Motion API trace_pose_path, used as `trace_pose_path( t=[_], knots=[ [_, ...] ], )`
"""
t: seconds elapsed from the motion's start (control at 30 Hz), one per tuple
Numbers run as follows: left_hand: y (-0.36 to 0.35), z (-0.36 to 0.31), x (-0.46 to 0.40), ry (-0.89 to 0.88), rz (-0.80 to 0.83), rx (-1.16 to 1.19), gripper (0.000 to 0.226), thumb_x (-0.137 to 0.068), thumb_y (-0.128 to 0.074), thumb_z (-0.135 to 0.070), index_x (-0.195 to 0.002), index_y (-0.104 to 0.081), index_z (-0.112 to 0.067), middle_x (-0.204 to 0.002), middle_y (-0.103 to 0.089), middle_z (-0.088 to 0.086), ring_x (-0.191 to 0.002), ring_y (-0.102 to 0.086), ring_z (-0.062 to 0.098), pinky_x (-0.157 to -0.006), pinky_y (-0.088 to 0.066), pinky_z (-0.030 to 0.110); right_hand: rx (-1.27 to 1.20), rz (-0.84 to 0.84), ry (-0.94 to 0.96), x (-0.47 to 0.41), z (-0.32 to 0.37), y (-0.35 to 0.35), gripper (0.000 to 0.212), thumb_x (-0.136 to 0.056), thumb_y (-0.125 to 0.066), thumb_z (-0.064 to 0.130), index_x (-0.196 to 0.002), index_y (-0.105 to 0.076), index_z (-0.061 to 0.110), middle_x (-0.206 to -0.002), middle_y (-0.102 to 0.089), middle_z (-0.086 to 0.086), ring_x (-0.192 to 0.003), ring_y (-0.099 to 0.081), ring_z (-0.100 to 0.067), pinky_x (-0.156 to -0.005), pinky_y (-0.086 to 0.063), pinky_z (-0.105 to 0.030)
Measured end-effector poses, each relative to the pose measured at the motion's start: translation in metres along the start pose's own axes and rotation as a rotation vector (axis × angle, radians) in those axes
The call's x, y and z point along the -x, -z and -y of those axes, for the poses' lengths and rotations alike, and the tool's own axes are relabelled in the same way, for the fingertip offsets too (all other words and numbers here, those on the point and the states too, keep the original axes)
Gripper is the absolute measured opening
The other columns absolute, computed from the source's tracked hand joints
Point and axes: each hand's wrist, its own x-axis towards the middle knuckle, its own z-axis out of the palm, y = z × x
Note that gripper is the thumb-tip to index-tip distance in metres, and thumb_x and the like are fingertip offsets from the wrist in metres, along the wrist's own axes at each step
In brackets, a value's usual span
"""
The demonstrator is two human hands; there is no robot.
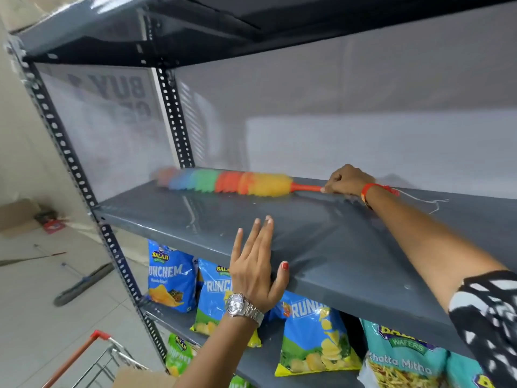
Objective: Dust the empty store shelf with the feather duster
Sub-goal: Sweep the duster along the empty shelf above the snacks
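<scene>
The empty grey metal shelf point(321, 242) runs across the middle of the head view. A rainbow-coloured feather duster point(237, 182) lies along the shelf's back edge, its blurred tip reaching the far left corner. My right hand point(345, 180) is closed around its orange handle at the back of the shelf. My left hand point(257, 264) rests flat on the shelf's front edge with fingers spread, a silver watch on the wrist.
Blue and green snack bags point(316, 334) fill the shelf below. A perforated upright post point(72, 163) frames the left side. A shopping cart with a red handle point(95, 351) stands at the lower left. A floor squeegee point(84, 284) and boxes lie on the tiled floor.
</scene>
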Motion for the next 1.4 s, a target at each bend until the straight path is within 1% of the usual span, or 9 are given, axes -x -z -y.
trace_pose_path(
  t=[0.07,0.17,0.27,0.37,0.57,0.77,0.93,1.1,1.4],
  knots=[
    [-0.001,0.000,0.000,0.004,-0.004,-0.001,0.064,-0.095,-0.019,-0.046,-0.137,-0.035,0.000,-0.140,-0.044,0.011,-0.135,-0.033,0.024,-0.114,-0.018,0.043,0.126,-0.147,-0.087,-0.008,0.003,-0.007,0.024,-0.073,-0.072,0.037,-0.090,-0.074,0.021,-0.098,-0.073,-0.004,-0.092,-0.065,-0.028,-0.076,-0.047,-0.030],
    [-0.001,-0.001,-0.001,0.015,-0.022,0.002,0.063,-0.095,-0.019,-0.046,-0.136,-0.037,-0.002,-0.140,-0.044,0.011,-0.135,-0.034,0.024,-0.114,-0.018,0.043,0.141,-0.203,-0.080,-0.012,0.011,-0.013,0.023,-0.076,-0.069,0.038,-0.092,-0.072,0.022,-0.104,-0.071,-0.006,-0.098,-0.063,-0.030,-0.076,-0.044,-0.030],
    [-0.001,0.000,0.000,0.013,-0.014,-0.018,0.060,-0.090,-0.031,-0.039,-0.135,-0.041,-0.001,-0.139,-0.045,0.012,-0.135,-0.034,0.024,-0.113,-0.019,0.045,0.008,-0.152,-0.048,-0.005,0.015,-0.005,0.026,-0.075,-0.072,0.039,-0.092,-0.073,0.019,-0.093,-0.072,-0.003,-0.087,-0.063,-0.025,-0.069,-0.041,-0.027],
    [0.003,-0.002,0.001,0.024,0.023,-0.014,0.062,-0.084,-0.037,-0.034,-0.135,-0.042,0.000,-0.141,-0.043,0.012,-0.135,-0.033,0.024,-0.113,-0.019,0.047,-0.137,-0.099,-0.018,0.014,0.008,0.010,0.031,-0.071,-0.076,0.039,-0.087,-0.074,0.012,-0.064,-0.061,-0.002,-0.056,-0.051,-0.018,-0.054,-0.037,-0.023],
    [0.006,-0.005,0.003,0.040,0.076,-0.098,0.061,-0.085,-0.035,-0.034,-0.138,-0.038,-0.004,-0.143,-0.041,0.012,-0.135,-0.032,0.027,-0.112,-0.018,0.050,-0.154,-0.027,-0.037,0.071,-0.035,0.049,0.049,-0.053,-0.084,0.050,-0.064,-0.060,0.010,-0.061,-0.050,-0.006,-0.053,-0.045,-0.019,-0.057,-0.038,-0.028],
    [0.001,-0.061,0.006,-0.015,0.005,-0.016,0.061,-0.083,-0.040,-0.035,-0.135,-0.042,-0.003,-0.137,-0.048,0.010,-0.132,-0.035,0.028,-0.113,-0.011,0.054,-0.129,-0.010,-0.069,0.133,-0.085,0.099,0.049,-0.053,-0.087,0.043,-0.051,-0.050,0.011,-0.050,-0.042,-0.003,-0.035,-0.042,-0.009,-0.041,-0.035,-0.018],
    [-0.015,-0.135,0.010,-0.167,0.015,0.130,0.060,-0.082,-0.040,-0.037,-0.133,-0.042,-0.006,-0.136,-0.050,0.009,-0.133,-0.035,0.026,-0.113,-0.010,0.054,-0.085,-0.036,-0.131,0.182,-0.127,0.143,0.058,-0.047,-0.087,0.047,-0.067,-0.063,-0.001,-0.055,-0.049,-0.011,-0.036,-0.043,-0.012,-0.043,-0.035,-0.021],
    [-0.029,-0.165,0.015,-0.245,0.082,0.127,0.062,-0.083,-0.039,-0.040,-0.135,-0.043,-0.008,-0.139,-0.047,0.007,-0.135,-0.032,0.024,-0.114,-0.007,0.052,-0.027,-0.058,-0.220,0.221,-0.162,0.178,0.043,-0.052,-0.088,0.039,-0.053,-0.058,0.007,-0.038,-0.047,0.000,-0.035,-0.043,-0.013,-0.043,-0.036,-0.019],
    [-0.038,-0.165,0.015,-0.261,0.116,0.003,0.059,-0.092,-0.027,-0.045,-0.131,-0.052,-0.008,-0.136,-0.049,0.007,-0.129,-0.041,0.024,-0.112,-0.018,0.045,0.097,-0.252,-0.364,0.235,-0.199,0.195,0.049,-0.051,-0.083,0.056,-0.051,-0.056,0.015,-0.049,-0.052,-0.008,-0.050,-0.047,-0.021,-0.053,-0.036,-0.025]
  ],
)
